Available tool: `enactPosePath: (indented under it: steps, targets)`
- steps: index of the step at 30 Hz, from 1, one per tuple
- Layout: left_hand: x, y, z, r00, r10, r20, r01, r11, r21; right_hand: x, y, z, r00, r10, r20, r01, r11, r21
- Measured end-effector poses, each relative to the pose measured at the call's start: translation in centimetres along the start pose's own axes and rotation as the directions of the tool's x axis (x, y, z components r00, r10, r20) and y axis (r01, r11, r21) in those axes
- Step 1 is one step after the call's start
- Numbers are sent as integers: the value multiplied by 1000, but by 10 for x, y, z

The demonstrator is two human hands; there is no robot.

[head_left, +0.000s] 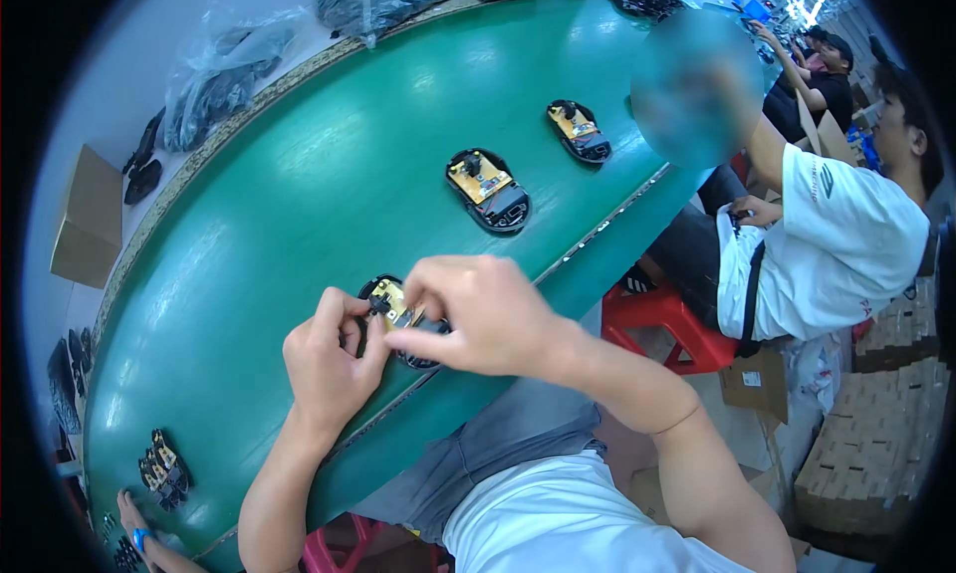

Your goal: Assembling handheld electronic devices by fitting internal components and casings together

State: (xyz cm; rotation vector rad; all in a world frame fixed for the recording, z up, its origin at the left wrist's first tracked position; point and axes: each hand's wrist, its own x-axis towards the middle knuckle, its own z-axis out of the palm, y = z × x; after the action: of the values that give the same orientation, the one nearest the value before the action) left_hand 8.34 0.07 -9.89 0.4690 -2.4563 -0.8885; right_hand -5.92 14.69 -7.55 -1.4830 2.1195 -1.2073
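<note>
An opened computer mouse (390, 292), a black oval shell with a yellow circuit board inside, lies at the near edge of the green work surface. My left hand (331, 362) grips its left side, thumb and fingers curled against the shell. Over its right part bends my right hand (490, 316), fingers and thumb drawn together close to the board. What those fingertips hold, if anything, is hidden and slightly blurred. Both hands cover much of the shell.
Two more opened mice (490, 190) (579, 132) lie farther off to the right. Several board assemblies (164, 469) sit at lower left, beside another person's hand (130, 514). A co-worker (836, 239) sits at right on a red stool (669, 319). Plastic bags (224, 90) line the far ledge.
</note>
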Motion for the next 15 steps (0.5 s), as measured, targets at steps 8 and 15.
enactPosePath:
  steps: [8,15]
  targets:
    - [-3,-8,-8,1000,24,3,-23,995,-98,-10,-4,35,961,-95,-261,82,995,-62]
    - [-5,-9,-7,999,36,17,-34,996,-86,-19,-3,31,962,-33,-272,22,999,-42]
